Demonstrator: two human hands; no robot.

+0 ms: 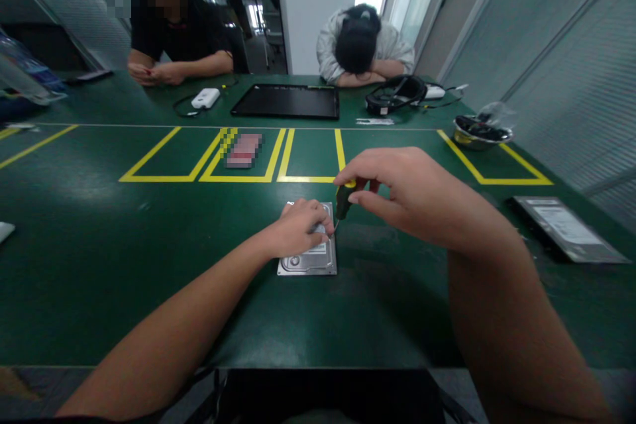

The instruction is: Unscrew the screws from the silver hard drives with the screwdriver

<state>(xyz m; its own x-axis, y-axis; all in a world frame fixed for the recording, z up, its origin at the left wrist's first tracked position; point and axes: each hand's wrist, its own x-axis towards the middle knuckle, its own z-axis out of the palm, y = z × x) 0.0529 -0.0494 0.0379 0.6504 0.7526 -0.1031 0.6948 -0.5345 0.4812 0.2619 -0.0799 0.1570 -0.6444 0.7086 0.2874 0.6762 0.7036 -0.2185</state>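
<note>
A silver hard drive (311, 266) lies flat on the green table in front of me. My left hand (299, 228) rests across its upper part, fingers curled toward the right edge and pressing it down. In my right hand (402, 189) is a screwdriver (342, 204) with a dark green and yellow handle, pinched between thumb and fingers. Its thin shaft slants down to the drive's right edge, close to my left fingertips. Whether the tip sits in a screw is too small to tell.
At right lies a flat metal device with a white label (564, 225); behind it stands a metal bowl (481, 136) of dark items. A black screen panel (288, 101), headset (395, 94) and white box with cable (206, 98) lie farther back. Two people sit opposite.
</note>
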